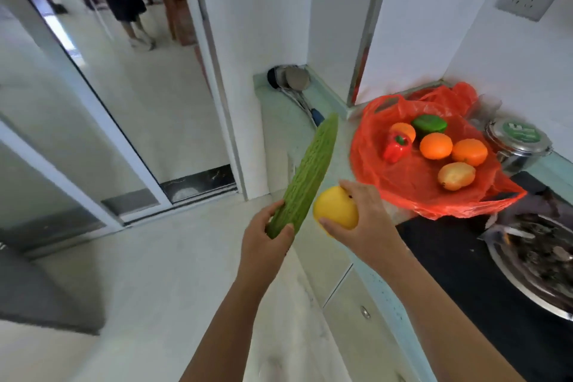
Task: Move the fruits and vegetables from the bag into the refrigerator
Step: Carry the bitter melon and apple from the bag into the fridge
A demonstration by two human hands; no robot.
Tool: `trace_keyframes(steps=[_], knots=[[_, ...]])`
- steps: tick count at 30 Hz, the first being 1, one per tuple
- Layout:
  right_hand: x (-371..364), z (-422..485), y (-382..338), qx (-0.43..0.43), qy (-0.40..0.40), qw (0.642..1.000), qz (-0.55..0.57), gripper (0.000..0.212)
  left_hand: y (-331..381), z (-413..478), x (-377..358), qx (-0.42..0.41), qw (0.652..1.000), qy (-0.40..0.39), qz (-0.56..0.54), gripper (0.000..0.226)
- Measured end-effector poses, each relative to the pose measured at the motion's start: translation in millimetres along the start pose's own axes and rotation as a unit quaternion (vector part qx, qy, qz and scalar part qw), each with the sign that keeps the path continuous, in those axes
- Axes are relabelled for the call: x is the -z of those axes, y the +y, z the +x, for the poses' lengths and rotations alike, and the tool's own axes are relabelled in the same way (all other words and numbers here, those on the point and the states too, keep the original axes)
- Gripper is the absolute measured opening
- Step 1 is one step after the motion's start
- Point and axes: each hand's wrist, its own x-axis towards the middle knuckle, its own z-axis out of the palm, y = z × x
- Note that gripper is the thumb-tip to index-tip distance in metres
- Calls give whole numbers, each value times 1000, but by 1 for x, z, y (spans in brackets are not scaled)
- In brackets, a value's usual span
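A red plastic bag (412, 186) lies spread open on the counter at the right. On it rest a red pepper (395, 147), a green pepper (429, 124), two oranges (436, 146), a third orange fruit behind the red pepper, and a yellowish-brown fruit (455, 176). My left hand (263, 242) grips the lower end of a long bumpy green bitter gourd (307, 177), which points up and to the right. My right hand (362, 220) holds a round yellow fruit (336, 208) just left of the bag, off the counter's edge. No refrigerator is in sight.
A steel lidded pot (517, 143) stands right of the bag. A black cooktop (459, 260) carries a steel pan (542, 260) at the right edge. Ladles (291, 79) lie at the counter's far end. A sliding glass door (77, 139) stands left; a person (124, 0) stands beyond it.
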Motion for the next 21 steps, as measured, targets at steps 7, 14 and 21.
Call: trace_keyframes(steps=[7, 14, 21], knots=[[-21, -53, -30, 86, -95, 991, 41, 71, -12, -105, 35, 65, 987, 140, -49, 41], [-48, -109, -76, 163, -219, 959, 81, 72, -27, -198, 74, 109, 950, 272, -106, 39], [-78, -154, -133, 239, -288, 924, 83, 68, -43, -272, 114, 126, 910, 373, -131, 38]])
